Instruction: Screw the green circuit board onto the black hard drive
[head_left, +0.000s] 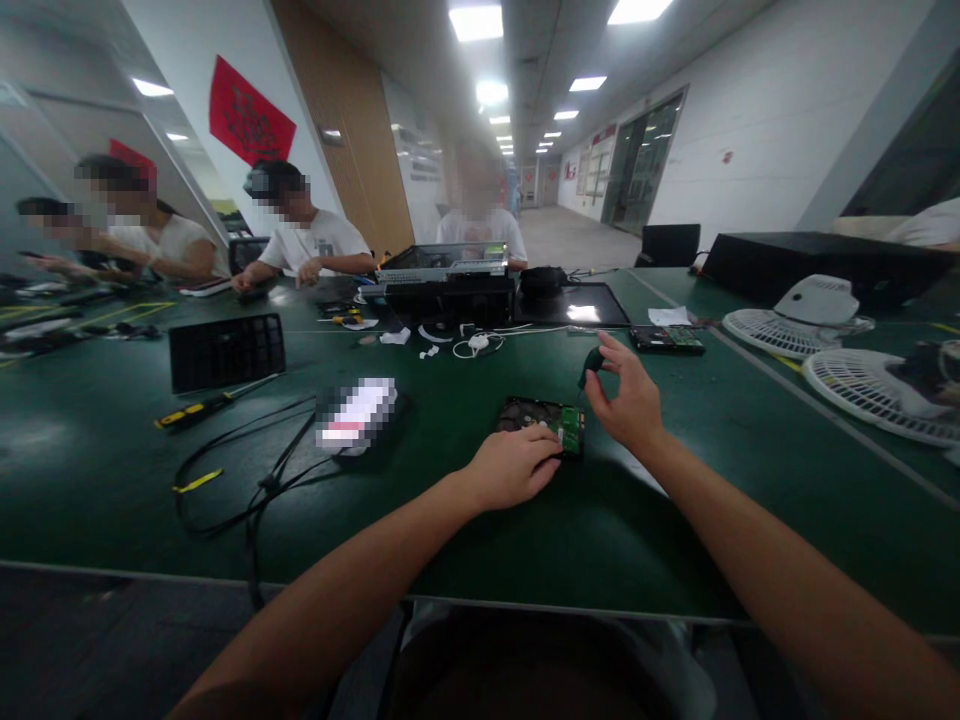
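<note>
A hard drive (571, 425) with a green circuit board lies on the green table (420, 540) in front of me. My left hand (517, 465) rests over its near left part, fingers reaching across the drive toward the board. Above the drive's right side, my right hand (626, 395) holds a dark green screwdriver handle (592, 368) upright between thumb and fingers. The screwdriver's tip is too small to make out. Part of the drive is hidden under my left hand.
Left are black cables (259, 485), a yellow-black screwdriver (193, 410), a dark panel (227, 353) and a blurred pale object (358, 415). Beyond lie a metal case (450, 262) and another drive (667, 340). White fans (877, 390) lie right. People sit across the table.
</note>
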